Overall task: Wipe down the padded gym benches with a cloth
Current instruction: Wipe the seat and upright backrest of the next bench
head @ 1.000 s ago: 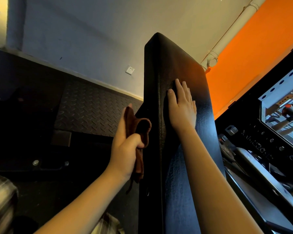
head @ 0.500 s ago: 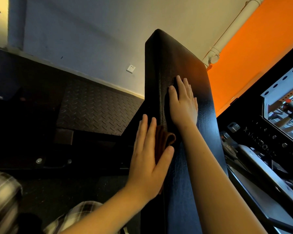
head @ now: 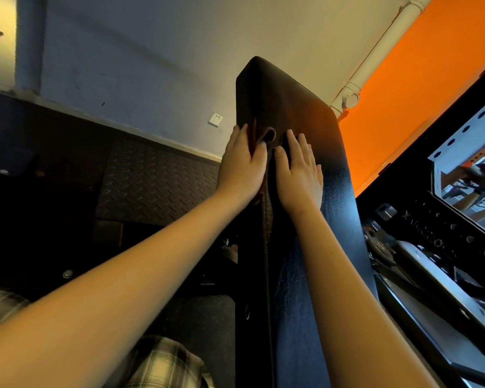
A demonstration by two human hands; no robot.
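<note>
Since half a second ago the left hand has slid up the side of the bench pad and now sits level with the right hand, which has stayed where it was. Nearest, at six o'clock in the view, is a patch of checked clothing, with both bare forearms reaching up from it along the tilted pad. The left hand's fingers lie straight and close together, pressing the brown cloth flat against the pad's left edge. A fold of it bulges out at one o'clock from the hand, and a scrap shows under the wrist. The right hand lies at three o'clock from the left, fingers straight and slightly spread on the front face, holding nothing, apparently steadying the pad. Beyond the fingertips, toward twelve o'clock, the top of the pad looks unwiped as yet. Farther off, a wall socket sits at ten o'clock from the left hand and a white pipe runs up at one o'clock. To do this stroke well, I would keep the palm flat so the cloth does not bunch, carry it over the top corner, then bring it across the front face.
</note>
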